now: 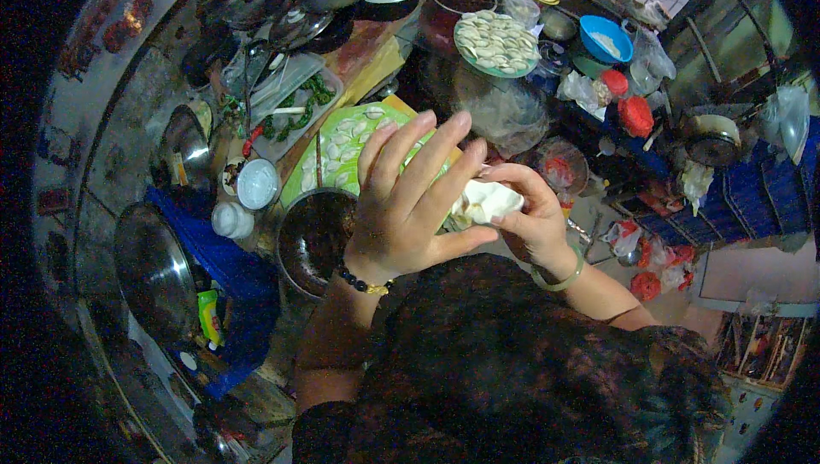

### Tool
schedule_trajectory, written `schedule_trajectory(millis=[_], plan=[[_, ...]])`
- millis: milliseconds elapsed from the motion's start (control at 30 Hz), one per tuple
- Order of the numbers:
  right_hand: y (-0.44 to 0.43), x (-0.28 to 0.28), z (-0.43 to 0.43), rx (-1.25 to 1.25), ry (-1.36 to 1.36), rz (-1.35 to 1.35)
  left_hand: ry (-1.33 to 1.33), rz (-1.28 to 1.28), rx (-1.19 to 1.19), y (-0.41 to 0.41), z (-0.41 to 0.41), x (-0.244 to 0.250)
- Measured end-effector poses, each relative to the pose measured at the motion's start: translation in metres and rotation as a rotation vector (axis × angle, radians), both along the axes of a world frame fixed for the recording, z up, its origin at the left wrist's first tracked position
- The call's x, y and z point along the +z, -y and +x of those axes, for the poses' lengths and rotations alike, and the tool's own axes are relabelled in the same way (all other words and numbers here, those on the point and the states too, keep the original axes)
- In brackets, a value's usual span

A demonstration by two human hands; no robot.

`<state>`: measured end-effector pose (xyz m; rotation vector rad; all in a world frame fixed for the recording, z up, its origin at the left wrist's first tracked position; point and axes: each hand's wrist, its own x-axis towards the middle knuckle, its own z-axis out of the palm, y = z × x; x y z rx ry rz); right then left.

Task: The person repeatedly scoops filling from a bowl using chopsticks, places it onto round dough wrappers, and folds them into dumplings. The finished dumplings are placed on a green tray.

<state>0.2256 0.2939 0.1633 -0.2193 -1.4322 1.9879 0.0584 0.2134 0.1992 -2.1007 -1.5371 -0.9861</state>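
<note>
Between the thumb and fingers of my right hand [535,208] is a white dough piece [490,201], folded and uneven, perhaps a dumpling wrapper. My left hand [410,208] hovers just left of it with fingers spread and nothing visible in its grip. Under and behind that hand lies a green tray [300,192] bearing several dumplings [343,150]. A dark metal bowl [314,240] sits below the tray, partly covered by my left hand. A round plate full of dumplings [496,43] stands farther back.
A plastic container of greens [307,105] lies left of the tray, near white jars [257,183]. A blue bowl of white powder [606,39] stands back right, among bags and bowls. Large metal basins [154,272] are at the left.
</note>
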Motion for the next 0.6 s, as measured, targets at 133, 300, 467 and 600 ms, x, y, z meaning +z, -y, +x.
schedule_trajectory(millis=[133, 300, 467, 600], plan=[[0.001, 0.008, 0.006, 0.084, -0.165, -0.043, 0.136, 0.017, -0.087, 0.013, 0.009, -0.002], [0.003, 0.001, 0.017, 0.154, -0.171, -0.246, 0.223, -0.021, -0.138, 0.017, 0.023, -0.001], [0.01, 0.004, 0.021, 0.161, -0.178, -0.348, 0.203, 0.018, -0.164, 0.017, 0.034, -0.007], [0.011, 0.002, 0.027, 0.145, -0.16, -0.303, 0.162, -0.101, -0.183, 0.019, 0.04, -0.001]])
